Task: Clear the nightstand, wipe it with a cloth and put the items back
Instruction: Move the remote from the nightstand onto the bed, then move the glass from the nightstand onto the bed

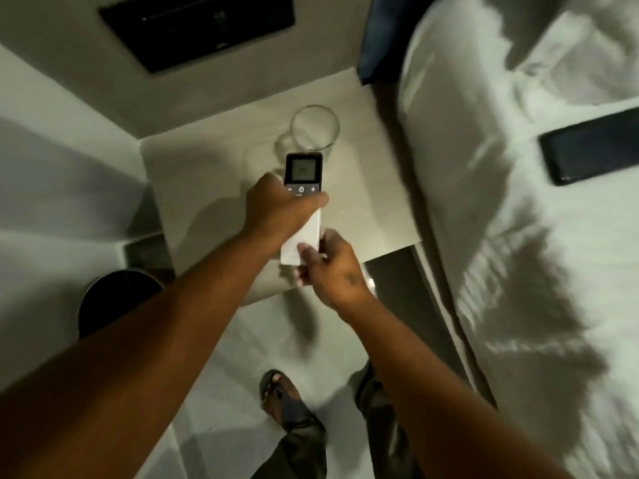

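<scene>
Both my hands hold the remote above the counter.

My left hand (pixel 276 209) has its grip closed around the middle of the white remote (pixel 301 205), and my right hand (pixel 328 267) pinches its near end. The remote's lit screen points far, just near of the empty glass (pixel 314 127) standing on the counter (pixel 373 188). A dark phone (pixel 591 148) lies on the bed (pixel 518 236) at right.

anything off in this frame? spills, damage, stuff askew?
Nothing stands out. The glass stands upright on the nightstand, and no spill shows. Both hands, left hand and right hand, hold the remote above it. A dark phone lies on the bed.
</scene>
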The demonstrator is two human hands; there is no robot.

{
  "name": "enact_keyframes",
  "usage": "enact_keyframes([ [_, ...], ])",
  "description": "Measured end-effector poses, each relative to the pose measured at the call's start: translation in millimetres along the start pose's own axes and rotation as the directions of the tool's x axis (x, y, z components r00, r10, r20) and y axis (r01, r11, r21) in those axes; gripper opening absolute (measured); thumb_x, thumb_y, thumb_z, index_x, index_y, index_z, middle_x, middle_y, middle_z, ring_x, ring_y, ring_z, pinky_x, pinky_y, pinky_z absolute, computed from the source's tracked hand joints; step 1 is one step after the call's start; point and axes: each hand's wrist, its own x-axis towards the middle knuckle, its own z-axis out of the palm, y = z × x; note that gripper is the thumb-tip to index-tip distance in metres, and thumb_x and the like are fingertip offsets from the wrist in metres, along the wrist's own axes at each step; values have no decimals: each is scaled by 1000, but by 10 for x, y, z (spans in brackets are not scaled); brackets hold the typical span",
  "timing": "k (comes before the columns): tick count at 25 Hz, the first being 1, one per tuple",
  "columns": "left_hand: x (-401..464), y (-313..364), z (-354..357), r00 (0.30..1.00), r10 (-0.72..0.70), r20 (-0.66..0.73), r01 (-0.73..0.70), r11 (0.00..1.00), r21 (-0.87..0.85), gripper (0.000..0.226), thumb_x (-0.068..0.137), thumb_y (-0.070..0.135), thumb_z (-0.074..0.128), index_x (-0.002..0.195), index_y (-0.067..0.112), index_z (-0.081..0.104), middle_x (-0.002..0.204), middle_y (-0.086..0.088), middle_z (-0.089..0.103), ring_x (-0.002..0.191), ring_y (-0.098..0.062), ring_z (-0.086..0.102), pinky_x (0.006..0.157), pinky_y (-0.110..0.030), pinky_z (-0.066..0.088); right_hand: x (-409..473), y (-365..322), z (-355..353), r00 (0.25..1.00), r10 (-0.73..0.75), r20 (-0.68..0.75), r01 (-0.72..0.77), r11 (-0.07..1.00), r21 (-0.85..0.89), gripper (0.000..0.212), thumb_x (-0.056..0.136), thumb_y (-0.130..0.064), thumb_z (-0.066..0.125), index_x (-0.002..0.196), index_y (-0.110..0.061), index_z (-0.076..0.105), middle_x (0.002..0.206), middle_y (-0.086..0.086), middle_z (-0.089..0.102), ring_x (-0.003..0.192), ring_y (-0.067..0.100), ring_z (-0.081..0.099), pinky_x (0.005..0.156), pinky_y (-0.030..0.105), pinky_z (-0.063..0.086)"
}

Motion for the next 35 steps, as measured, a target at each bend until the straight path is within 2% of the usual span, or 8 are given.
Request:
enact_keyframes([
  [4, -605, 898, 546, 934, 354, 49, -355, 935, 12, 44, 61, 39, 85, 94, 16, 67, 88, 3, 74, 80, -17, 67, 66, -25, 48, -558, -117, -784, 973, -40, -227, 130, 908, 398, 15, 103, -5, 47, 113, 5, 53, 87, 19, 63, 65, 18, 65, 66, 30, 63],
  [8, -1173, 1863, 1276, 712, 651, 261, -694, 709, 126, 46, 57, 42, 82, 94, 19, 67, 93, 1, 70, 82, -18, 64, 67, -20, 41, -808, -143, -1632, 782, -27, -623, 275, 912, 306, 16, 99, -10, 46, 97, -1, 58, 75, 16, 67, 60, 17, 71, 62, 36, 62],
  [11, -1419, 2309, 1738, 585, 696, 416, -803, 568, 179, 40, 63, 41, 84, 90, 15, 70, 91, -1, 71, 82, -18, 66, 66, -23, 45, -858, -141, -2162, 675, 105, -731, 220, 916, 335, 22, 94, -9, 45, 82, -14, 62, 72, 10, 71, 67, 31, 74, 69, 51, 63],
  [16, -1469, 2517, 2061, 525, 713, 465, -851, 417, 320, 45, 68, 34, 83, 63, 17, 41, 87, -7, 57, 82, -23, 59, 63, -29, 39, -857, -203, -2584, 643, 290, -708, 85, 892, 443, 17, 92, 3, 59, 81, -8, 67, 64, 10, 71, 53, 21, 74, 60, 37, 65],
  [20, -1363, 2397, 1855, 496, 725, 478, -868, 408, 282, 45, 72, 52, 81, 85, 16, 58, 97, -7, 65, 95, -24, 63, 72, -31, 45, -841, -167, -2448, 589, 231, -774, 171, 901, 399, 14, 89, -4, 64, 79, -9, 71, 64, 10, 72, 54, 22, 74, 60, 38, 65],
  [23, -948, 2241, 1256, 550, 753, 361, -835, 502, 224, 59, 73, 57, 78, 110, 12, 70, 109, -8, 74, 102, -23, 68, 83, -27, 50, -881, -103, -2126, 512, 139, -848, 240, 924, 297, 16, 85, -17, 72, 101, -17, 68, 85, 6, 72, 70, 21, 74, 67, 37, 65],
  [29, 467, 1270, -454, 817, 551, 170, -573, 744, 344, 51, 79, 30, 81, 125, 15, 67, 114, -2, 70, 100, -16, 66, 90, -25, 51, 9, -210, -706, 895, -138, -425, 196, 976, 95, 29, 85, 8, 64, 110, -6, 58, 78, -2, 54, 61, -3, 54, 63, 7, 46],
  [35, 993, 541, -439, 873, 359, 331, -465, 819, 336, 105, 63, 45, 91, 152, 24, 39, 153, -4, 46, 133, -18, 50, 100, -23, 39, 1387, -260, -181, 959, -242, -145, 172, 909, -380, 65, 76, -17, 77, 134, -11, 49, 127, 13, 58, 111, 26, 60, 90, 28, 49],
])
